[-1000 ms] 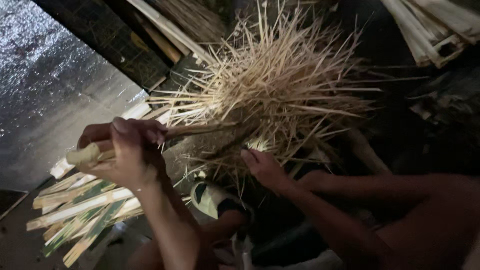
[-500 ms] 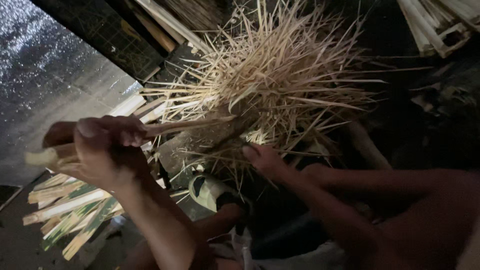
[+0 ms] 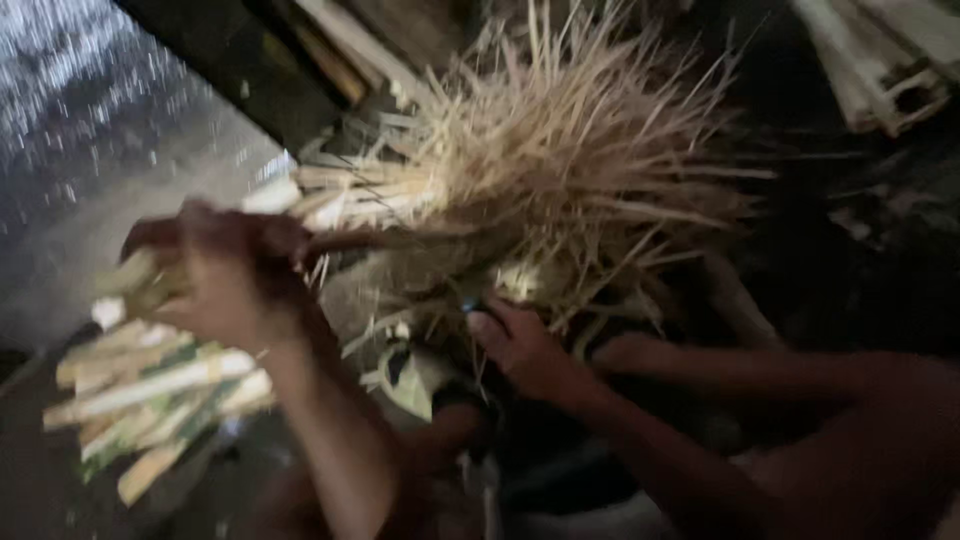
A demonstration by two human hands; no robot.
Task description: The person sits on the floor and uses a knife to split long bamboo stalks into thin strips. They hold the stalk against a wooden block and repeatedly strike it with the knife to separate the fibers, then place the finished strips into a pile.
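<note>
Bamboo splints (image 3: 560, 190) fan out in a pale bundle at the far centre, just above your right hand (image 3: 525, 345), whose fingers curl against its underside. Your left hand (image 3: 235, 275) is closed around a dark stick (image 3: 370, 240) running right into the bundle. Split green-edged bamboo pieces (image 3: 150, 400) lie near left.

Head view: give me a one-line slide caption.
Left hand grips a wooden handle beside split bamboo strips; right hand reaches under a bristling pile of thin bamboo slivers.
</note>
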